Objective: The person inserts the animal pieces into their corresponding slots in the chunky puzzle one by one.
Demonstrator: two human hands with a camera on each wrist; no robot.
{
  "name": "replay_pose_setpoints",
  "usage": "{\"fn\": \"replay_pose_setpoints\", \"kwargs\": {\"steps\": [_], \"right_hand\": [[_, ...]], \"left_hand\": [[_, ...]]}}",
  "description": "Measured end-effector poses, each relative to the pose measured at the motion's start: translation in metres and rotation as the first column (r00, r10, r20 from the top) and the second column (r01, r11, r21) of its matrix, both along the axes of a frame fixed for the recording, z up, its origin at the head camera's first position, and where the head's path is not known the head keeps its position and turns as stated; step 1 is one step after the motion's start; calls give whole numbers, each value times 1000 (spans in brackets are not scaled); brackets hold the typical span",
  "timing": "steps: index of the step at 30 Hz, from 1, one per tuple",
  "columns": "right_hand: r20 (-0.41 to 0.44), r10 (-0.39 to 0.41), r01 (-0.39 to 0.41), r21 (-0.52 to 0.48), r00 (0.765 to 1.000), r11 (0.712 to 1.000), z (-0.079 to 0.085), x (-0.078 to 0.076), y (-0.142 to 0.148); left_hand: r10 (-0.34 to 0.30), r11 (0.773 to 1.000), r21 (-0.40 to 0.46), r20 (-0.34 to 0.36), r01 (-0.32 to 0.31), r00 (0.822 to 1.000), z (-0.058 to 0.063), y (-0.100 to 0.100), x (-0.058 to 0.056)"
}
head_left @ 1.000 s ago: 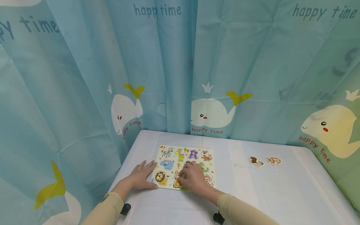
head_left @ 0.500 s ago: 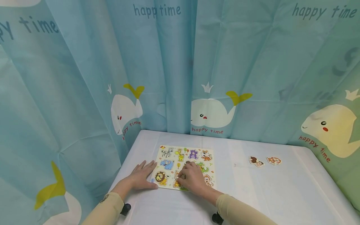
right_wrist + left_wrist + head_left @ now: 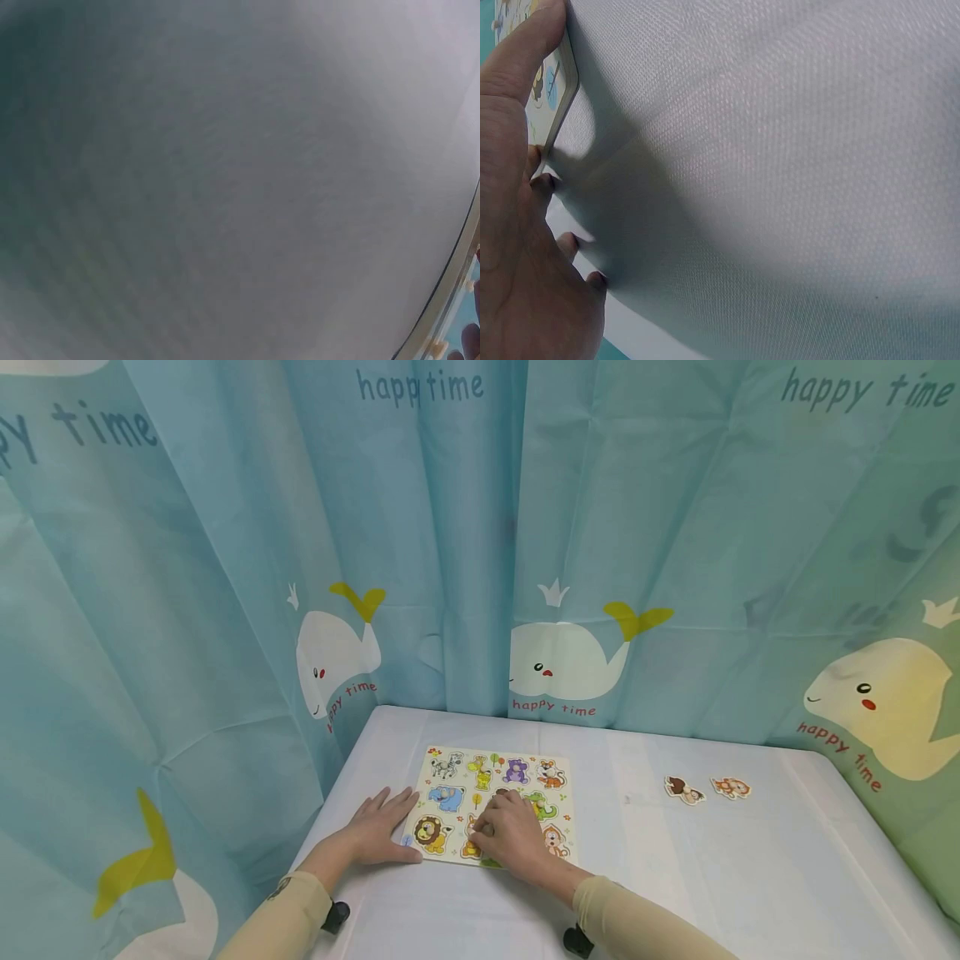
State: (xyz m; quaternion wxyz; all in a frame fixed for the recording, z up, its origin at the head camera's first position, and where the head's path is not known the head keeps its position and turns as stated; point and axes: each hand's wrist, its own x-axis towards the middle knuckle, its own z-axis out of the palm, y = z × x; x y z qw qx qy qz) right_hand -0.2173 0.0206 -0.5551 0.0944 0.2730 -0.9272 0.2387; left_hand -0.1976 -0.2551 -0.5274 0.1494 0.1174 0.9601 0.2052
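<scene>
A pale puzzle board [image 3: 568, 802] printed with animals lies flat on the white table. My left hand [image 3: 381, 828] rests at its left side with fingers spread, the thumb along the lower left corner; the left wrist view shows that thumb over the board's corner [image 3: 559, 112]. Over the bottom row, my right hand [image 3: 513, 835] has bent fingers and pinches an orange-brown animal puzzle piece [image 3: 471, 847], partly hidden under the fingertips. Beside it is a lion piece [image 3: 430, 834], with an elephant piece [image 3: 446, 798] above. The right wrist view shows mostly blurred cloth.
Two loose animal pieces, one dark brown [image 3: 683, 790] and one orange [image 3: 731, 787], lie on the table [image 3: 675, 860] right of the board. A blue curtain [image 3: 472, 568] printed with whales stands behind the table's far edge.
My right forearm has shifted very slightly left, and the piece under its fingertips has turned a little in place. My left hand has stayed still.
</scene>
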Motion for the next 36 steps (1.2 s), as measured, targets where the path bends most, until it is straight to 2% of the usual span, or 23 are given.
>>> {"fn": "replay_pose_setpoints", "kwargs": {"steps": [13, 27, 36], "right_hand": [[-25, -15, 15, 1, 1000, 1000, -1, -2, 2], [-6, -8, 8, 18, 1000, 1000, -1, -1, 0], [22, 0, -1, 51, 1000, 999, 2, -4, -1]], "left_hand": [[-10, 1000, -8, 1, 10, 1000, 1, 3, -3], [-14, 1000, -3, -7, 14, 1000, -1, 1, -1], [9, 1000, 3, 37, -9, 999, 2, 1, -2]]}}
